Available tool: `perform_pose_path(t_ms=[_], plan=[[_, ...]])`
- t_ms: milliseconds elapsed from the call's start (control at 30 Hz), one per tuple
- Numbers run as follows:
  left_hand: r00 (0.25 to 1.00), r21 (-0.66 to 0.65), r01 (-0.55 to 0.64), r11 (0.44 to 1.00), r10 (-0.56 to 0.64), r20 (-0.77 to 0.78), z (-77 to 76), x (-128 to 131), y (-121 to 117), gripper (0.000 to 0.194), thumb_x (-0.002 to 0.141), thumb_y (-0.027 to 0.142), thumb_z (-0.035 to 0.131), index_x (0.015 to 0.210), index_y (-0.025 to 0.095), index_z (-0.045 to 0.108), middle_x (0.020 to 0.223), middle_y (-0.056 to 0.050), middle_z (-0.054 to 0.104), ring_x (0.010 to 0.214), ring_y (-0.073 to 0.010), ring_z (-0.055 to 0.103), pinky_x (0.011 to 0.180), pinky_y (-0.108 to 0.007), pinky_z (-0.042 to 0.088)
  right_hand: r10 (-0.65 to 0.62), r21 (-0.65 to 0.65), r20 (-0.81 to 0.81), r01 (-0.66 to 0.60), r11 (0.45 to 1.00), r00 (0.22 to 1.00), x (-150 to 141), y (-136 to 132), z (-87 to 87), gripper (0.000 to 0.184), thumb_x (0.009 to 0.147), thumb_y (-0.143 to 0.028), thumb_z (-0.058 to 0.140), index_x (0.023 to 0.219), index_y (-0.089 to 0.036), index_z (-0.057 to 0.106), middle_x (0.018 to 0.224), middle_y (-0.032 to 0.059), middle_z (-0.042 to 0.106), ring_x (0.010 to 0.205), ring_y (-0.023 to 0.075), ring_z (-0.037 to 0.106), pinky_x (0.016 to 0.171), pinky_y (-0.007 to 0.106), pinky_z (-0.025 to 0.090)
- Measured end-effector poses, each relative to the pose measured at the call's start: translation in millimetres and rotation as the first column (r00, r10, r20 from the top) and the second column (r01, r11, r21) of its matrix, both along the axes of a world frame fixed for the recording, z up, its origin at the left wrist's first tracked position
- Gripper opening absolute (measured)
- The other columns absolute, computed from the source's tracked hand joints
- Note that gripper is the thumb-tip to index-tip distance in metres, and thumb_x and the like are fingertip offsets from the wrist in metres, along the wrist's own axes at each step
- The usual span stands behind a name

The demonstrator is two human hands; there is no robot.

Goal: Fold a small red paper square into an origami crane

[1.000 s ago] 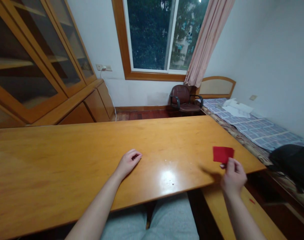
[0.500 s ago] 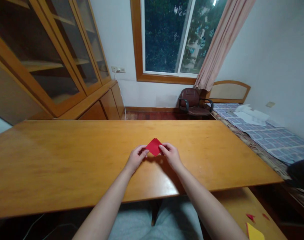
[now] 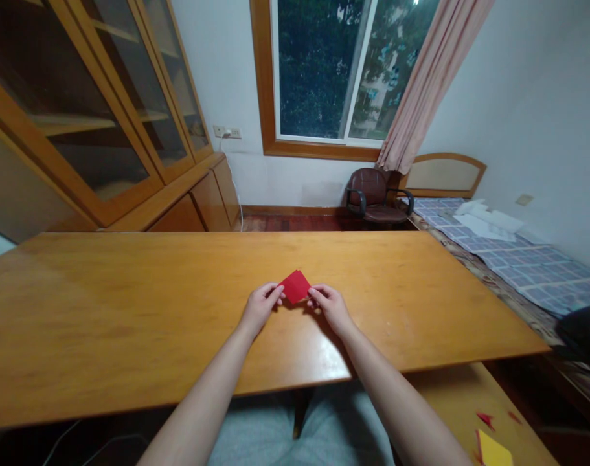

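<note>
A small red square of paper is held between both hands a little above the wooden table, turned so that one corner points toward me. Along its far edges a second layer or sheet peeks out. My left hand pinches the left corner between thumb and fingers. At the right corner, my right hand pinches it the same way. The fingertips beneath the paper are partly hidden.
On a lower wooden surface at the front right lie yellow paper and a small red folded piece. Beyond the table are a brown armchair, a bed and a glass-door cabinet.
My right hand has brought the red paper from the right side to the middle, where my left hand has taken its other corner. Since half a second ago it has shifted only slightly.
</note>
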State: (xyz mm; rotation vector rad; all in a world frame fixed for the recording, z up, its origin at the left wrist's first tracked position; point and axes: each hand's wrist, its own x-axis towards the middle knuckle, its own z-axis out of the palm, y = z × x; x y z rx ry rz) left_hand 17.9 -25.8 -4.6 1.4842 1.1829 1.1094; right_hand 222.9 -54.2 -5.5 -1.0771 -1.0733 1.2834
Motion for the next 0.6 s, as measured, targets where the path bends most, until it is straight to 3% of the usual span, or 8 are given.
perform_pose_path(t_ms=[400,600], plan=[[0.999,0.041,-0.031,0.999,0.032,-0.020,-3.0,-2,2,0.039,0.086,0.051,0.055,0.079,0.015,0.066,0.063,-0.002,0.064,0.056,-0.0131,0.056,0.053,-0.023,0.044,-0.060,0.028,-0.039,0.061,0.998,0.997,2,0,-5.0,0.037,0.078,-0.050,0.071,0.084,-0.014,0.069,0.068,0.0025,0.067,0.062,0.0130,0.060,0.061,0.025,0.047],[0.999,0.044,-0.028,0.999,0.030,-0.036,-4.9,-4,3,0.040,0.086,0.053,0.054,0.078,0.015,0.066,0.064,-0.003,0.063,0.059,-0.0137,0.057,0.056,-0.023,0.044,-0.185,0.003,-0.069,0.185,0.983,0.980,30,-16,-3.7,0.037,0.077,-0.050,0.072,0.084,-0.014,0.068,0.069,0.0035,0.067,0.062,0.0134,0.061,0.058,0.024,0.047]])
